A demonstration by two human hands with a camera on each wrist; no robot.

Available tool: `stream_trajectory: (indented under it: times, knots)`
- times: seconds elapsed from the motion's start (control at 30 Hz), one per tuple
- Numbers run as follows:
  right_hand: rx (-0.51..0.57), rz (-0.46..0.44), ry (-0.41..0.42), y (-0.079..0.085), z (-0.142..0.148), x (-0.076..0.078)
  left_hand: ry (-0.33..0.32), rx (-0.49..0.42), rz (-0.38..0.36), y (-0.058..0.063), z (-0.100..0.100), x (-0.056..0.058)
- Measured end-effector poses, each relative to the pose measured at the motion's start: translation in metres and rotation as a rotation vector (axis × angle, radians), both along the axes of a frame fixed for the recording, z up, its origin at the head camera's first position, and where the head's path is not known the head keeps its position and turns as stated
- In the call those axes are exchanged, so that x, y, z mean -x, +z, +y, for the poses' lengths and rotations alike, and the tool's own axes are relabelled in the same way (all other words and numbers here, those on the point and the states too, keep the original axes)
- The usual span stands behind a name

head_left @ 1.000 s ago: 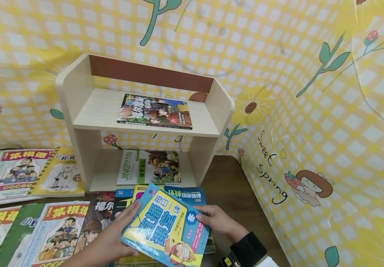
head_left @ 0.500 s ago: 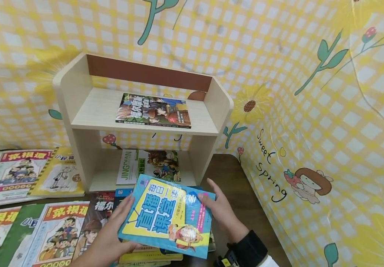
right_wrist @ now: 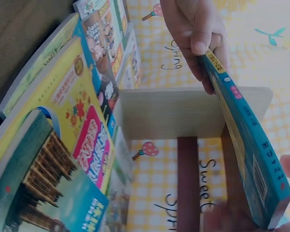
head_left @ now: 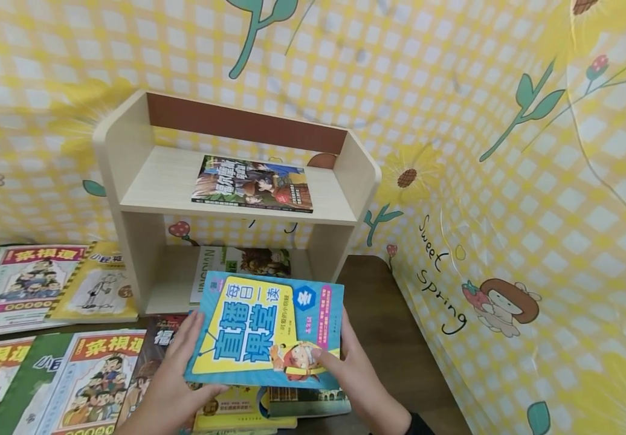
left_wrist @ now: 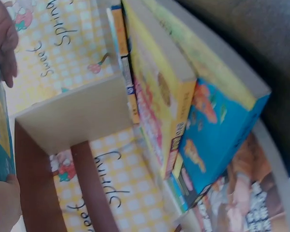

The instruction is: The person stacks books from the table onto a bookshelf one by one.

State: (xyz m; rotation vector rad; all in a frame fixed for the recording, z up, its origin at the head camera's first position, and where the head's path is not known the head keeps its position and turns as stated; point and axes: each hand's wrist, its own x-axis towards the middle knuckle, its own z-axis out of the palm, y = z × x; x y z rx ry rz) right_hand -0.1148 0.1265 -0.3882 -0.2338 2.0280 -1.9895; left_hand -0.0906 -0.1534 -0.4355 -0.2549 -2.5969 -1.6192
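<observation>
A blue and yellow paperback book with large Chinese characters is held between both hands above a stack of books. At its left edge, my left hand grips it with the thumb along the bottom and the fingers behind the cover. My right hand holds the right edge, thumb across the lower cover and fingers behind. In the right wrist view the book appears edge-on, its spine and barcode showing, with the left hand pinching the far end. The held book hides part of the lower shelf.
A two-tier wooden bookshelf stands behind the hands. One comic book lies on its upper shelf, and another book lies on the lower. Several magazines cover the left tabletop. Yellow checked cloth lines the walls.
The book has turned from a slant to nearly level and risen slightly toward the shelf. My right hand has slid from its upper right part to the lower right edge.
</observation>
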Motion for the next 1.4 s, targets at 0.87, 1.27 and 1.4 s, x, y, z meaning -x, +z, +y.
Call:
stream_trajectory:
  times: [0.87, 1.27, 1.4]
  knots:
    - [-0.107, 0.383, 0.041, 0.060, -0.025, 0.102, 0.107, 0.046, 0.158, 0.115, -0.015, 0.075]
    - [-0.625, 0.411, -0.198, 0.089, -0.050, 0.147, 0.196, 0.133, 0.097, 0.150, -0.023, 0.127]
    - [-0.696, 0.434, -0.222, 0.093, -0.055, 0.151, 0.221, 0.145, 0.113, 0.152, -0.023, 0.132]
